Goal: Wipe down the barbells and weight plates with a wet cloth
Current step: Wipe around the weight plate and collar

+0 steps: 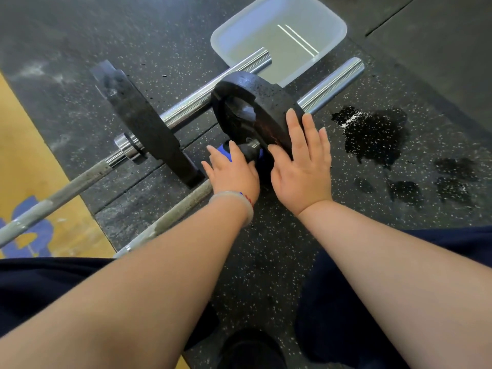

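Near weight plate held and wiped on the gym floor [266, 262].

In the head view, the blue cloth [223, 151] is gripped by the left hand [234, 173] at the hub of the weight plate [250, 107] on the near barbell [332, 83]. The right hand [303, 161] is laid flat, fingers straight, against the plate's face. A plastic tub [314, 14] is seen behind, with wet patches [372, 134] to the right.

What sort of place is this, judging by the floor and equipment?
Most likely a gym's weightlifting area. The far barbell and the near barbell lie on speckled rubber flooring, each carrying a black weight plate, beside what looks like a wooden platform.
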A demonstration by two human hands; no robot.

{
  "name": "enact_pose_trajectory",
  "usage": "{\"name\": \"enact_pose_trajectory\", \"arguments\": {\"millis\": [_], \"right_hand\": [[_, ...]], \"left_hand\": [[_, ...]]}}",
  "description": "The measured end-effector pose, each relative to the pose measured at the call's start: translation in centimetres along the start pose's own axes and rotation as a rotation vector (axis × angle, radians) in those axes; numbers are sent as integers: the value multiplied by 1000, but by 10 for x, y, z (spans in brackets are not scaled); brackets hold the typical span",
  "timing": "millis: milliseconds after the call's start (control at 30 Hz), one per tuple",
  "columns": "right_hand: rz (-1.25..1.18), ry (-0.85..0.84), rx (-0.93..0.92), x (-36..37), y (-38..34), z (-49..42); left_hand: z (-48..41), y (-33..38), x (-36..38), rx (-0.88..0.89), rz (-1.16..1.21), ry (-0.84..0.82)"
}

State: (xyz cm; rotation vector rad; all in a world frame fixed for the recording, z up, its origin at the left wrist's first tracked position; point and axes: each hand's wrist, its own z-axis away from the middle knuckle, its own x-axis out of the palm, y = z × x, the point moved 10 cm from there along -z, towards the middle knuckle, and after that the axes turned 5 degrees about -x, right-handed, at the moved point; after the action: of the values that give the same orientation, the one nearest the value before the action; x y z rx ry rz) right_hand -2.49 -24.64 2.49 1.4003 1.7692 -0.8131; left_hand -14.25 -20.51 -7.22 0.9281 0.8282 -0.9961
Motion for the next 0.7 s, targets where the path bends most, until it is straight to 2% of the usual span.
{"name": "enact_pose_trajectory", "arguments": {"millis": [267, 467, 600, 700], "right_hand": [[14, -4, 6, 0, -1, 2], [20, -19, 2, 3, -2, -2], [15, -14, 0, 1, -3, 0], [22, -24, -1, 1, -2, 1]], "left_hand": [[20, -4, 15, -40, 42, -6], [-1, -2, 5, -68, 56, -3], [23, -7, 17, -22, 46, -21], [14, -10, 17, 63, -29, 44]]}}
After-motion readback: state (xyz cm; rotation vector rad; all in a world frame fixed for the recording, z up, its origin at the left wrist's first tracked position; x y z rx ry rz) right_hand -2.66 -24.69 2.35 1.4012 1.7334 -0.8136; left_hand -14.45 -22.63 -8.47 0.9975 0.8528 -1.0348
